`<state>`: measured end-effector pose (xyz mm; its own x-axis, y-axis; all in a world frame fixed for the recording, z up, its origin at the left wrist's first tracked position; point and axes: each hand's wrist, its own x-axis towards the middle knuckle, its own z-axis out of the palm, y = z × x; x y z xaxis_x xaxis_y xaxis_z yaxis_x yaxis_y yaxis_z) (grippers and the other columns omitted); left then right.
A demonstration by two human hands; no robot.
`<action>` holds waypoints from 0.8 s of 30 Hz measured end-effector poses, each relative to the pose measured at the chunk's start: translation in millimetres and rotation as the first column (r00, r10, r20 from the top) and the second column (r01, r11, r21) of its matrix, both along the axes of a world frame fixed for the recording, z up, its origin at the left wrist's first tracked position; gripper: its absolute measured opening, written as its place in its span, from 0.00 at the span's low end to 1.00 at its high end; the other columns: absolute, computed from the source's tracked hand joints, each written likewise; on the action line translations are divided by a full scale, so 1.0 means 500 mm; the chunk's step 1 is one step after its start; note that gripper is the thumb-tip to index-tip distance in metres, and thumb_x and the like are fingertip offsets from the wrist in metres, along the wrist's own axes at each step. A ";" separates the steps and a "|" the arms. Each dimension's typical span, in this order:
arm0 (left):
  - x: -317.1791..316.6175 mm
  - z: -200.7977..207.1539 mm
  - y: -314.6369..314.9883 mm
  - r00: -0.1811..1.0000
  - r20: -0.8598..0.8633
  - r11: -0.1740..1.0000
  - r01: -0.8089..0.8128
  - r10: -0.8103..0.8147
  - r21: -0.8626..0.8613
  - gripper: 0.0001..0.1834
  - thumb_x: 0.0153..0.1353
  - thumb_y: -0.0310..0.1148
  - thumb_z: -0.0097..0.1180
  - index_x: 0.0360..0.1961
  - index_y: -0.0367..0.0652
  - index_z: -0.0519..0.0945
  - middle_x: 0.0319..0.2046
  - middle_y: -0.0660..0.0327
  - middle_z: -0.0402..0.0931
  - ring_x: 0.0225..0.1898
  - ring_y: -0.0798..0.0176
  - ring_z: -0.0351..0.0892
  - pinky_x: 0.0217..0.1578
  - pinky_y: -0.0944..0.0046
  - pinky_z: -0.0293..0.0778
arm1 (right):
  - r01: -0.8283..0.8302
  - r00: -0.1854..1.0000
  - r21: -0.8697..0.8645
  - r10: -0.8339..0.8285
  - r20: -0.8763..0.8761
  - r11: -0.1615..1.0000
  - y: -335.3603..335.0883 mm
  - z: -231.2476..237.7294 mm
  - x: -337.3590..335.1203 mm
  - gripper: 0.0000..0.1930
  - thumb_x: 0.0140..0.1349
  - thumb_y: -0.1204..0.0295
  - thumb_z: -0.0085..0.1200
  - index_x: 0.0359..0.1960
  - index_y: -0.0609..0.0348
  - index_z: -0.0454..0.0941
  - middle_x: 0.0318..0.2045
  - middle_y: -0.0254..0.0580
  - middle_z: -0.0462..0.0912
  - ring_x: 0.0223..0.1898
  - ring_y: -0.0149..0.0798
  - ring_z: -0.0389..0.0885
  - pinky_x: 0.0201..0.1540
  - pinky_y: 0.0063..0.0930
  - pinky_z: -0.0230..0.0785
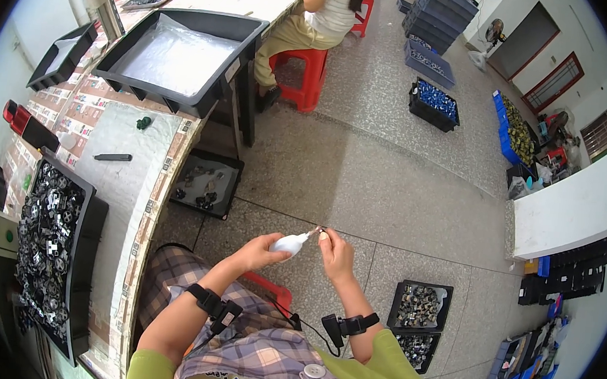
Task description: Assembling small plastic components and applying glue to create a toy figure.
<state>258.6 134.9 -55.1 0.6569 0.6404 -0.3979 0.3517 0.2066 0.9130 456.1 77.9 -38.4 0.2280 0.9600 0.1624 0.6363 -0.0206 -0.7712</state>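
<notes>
My left hand (260,252) is wrapped round a small white squeeze bottle (290,244), whose narrow nozzle points up and to the right. Close to the nozzle's tip, my right hand (336,256) pinches a tiny part (321,230), too small to name. Nozzle and part are touching or nearly so; I cannot tell which. Both hands are in front of my body, over the floor and to the right of the workbench (119,195). On each forearm sits a black strap with a small device, and a cable runs between them.
A black tray (80,264) heaped with small black and metallic parts lies on the bench, with a dark pen-like tool (113,157) nearby. Farther off is a lined black tray (178,52). A person sits on a red stool (302,81). Floor trays (419,308) of parts stand right.
</notes>
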 end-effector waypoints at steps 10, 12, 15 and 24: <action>-0.001 -0.022 -0.004 1.000 0.006 1.000 -0.005 0.004 0.027 0.23 0.50 0.41 0.57 0.43 0.37 0.73 0.33 0.57 0.76 0.36 0.64 0.73 0.39 0.66 0.68 | -0.005 1.000 -0.001 0.005 -0.010 1.000 -0.001 0.000 -0.002 0.14 0.60 0.61 0.41 0.23 0.59 0.67 0.16 0.51 0.70 0.20 0.54 0.72 0.20 0.41 0.59; -0.002 -0.018 -0.004 1.000 0.004 1.000 -0.004 0.004 0.020 0.23 0.50 0.41 0.57 0.43 0.37 0.73 0.33 0.57 0.76 0.36 0.64 0.73 0.39 0.66 0.68 | -0.006 1.000 -0.004 0.006 -0.010 1.000 -0.001 0.003 -0.003 0.14 0.60 0.61 0.41 0.23 0.59 0.67 0.15 0.51 0.70 0.20 0.54 0.72 0.20 0.41 0.59; -0.001 -0.011 -0.003 1.000 0.003 1.000 -0.004 0.004 0.008 0.23 0.50 0.41 0.57 0.44 0.37 0.73 0.33 0.57 0.76 0.36 0.64 0.73 0.39 0.66 0.68 | -0.006 1.000 -0.004 0.006 -0.010 1.000 -0.001 0.003 -0.002 0.15 0.60 0.61 0.41 0.23 0.59 0.68 0.15 0.51 0.70 0.20 0.54 0.73 0.20 0.41 0.59; 0.000 -0.004 -0.001 1.000 -0.003 1.000 -0.005 0.005 0.018 0.23 0.50 0.42 0.57 0.44 0.38 0.73 0.33 0.57 0.75 0.36 0.64 0.73 0.39 0.66 0.68 | -0.008 1.000 -0.014 0.008 0.010 1.000 -0.001 0.005 0.002 0.15 0.60 0.61 0.41 0.23 0.58 0.68 0.16 0.51 0.71 0.21 0.54 0.73 0.21 0.41 0.60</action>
<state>258.7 134.4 -57.0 0.6528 0.6503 -0.3884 0.3533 0.1922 0.9156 456.9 77.3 -35.7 0.2186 0.9641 0.1509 0.6442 -0.0265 -0.7644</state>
